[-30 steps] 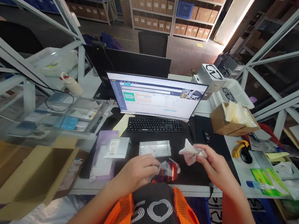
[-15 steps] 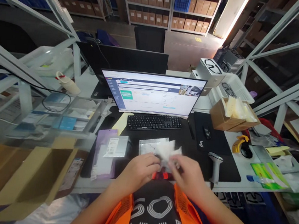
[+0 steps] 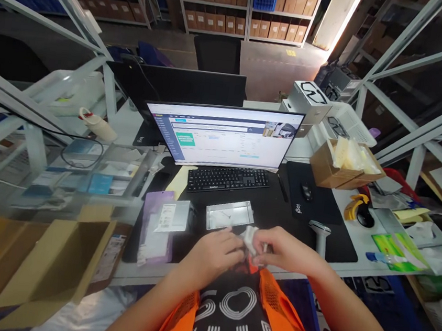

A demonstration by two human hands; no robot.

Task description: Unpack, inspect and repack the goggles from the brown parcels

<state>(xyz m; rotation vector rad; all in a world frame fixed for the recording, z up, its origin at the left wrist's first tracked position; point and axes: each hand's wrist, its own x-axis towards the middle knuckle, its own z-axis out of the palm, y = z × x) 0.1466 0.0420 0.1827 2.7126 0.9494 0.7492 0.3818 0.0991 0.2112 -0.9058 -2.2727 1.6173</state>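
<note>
The right hand (image 3: pixel 285 251) pinches a white cloth (image 3: pixel 250 237) in its grip. The left hand (image 3: pixel 211 254) is clenched beside it on a red thing (image 3: pixel 252 267), mostly hidden.

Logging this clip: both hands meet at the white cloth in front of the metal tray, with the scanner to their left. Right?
No. The head view shows the scanner right of the hands. The left hand and right hand do meet at the white cloth in front of the metal tray.

Both hands meet before the chest, left hand (image 3: pixel 212 253) and right hand (image 3: pixel 283 251) with fingers curled, apparently pinching.
</note>
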